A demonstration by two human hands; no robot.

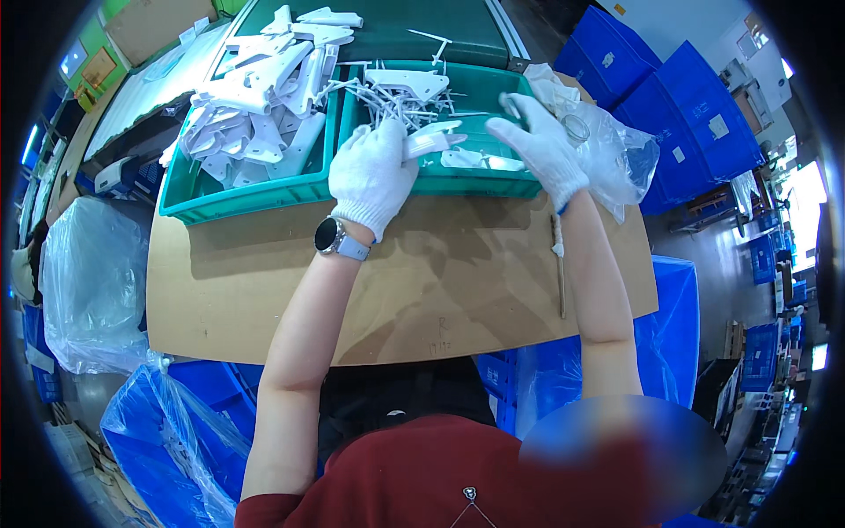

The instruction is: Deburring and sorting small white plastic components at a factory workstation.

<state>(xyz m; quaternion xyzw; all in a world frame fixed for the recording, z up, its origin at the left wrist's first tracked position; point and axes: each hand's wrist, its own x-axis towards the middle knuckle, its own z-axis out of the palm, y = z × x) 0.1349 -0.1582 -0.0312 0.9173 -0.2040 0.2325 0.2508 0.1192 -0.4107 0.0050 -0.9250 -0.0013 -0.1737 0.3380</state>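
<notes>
My left hand, in a white knit glove, is closed around a white plastic part that juts out to the right over the right-hand green tray. My right hand, gloved too, hovers above that tray's right end with thumb and fingers spread and nothing between them. Below the gap between my hands lies another flat white plastic piece in the tray. Thin white plastic sticks are piled farther back, with a broad white plate on top of them.
The left green tray is heaped with white plastic parts. A thin stick lies on the brown tabletop. Clear plastic bags sit right of the trays. Blue bins stand back right; a bag-lined bin is lower left.
</notes>
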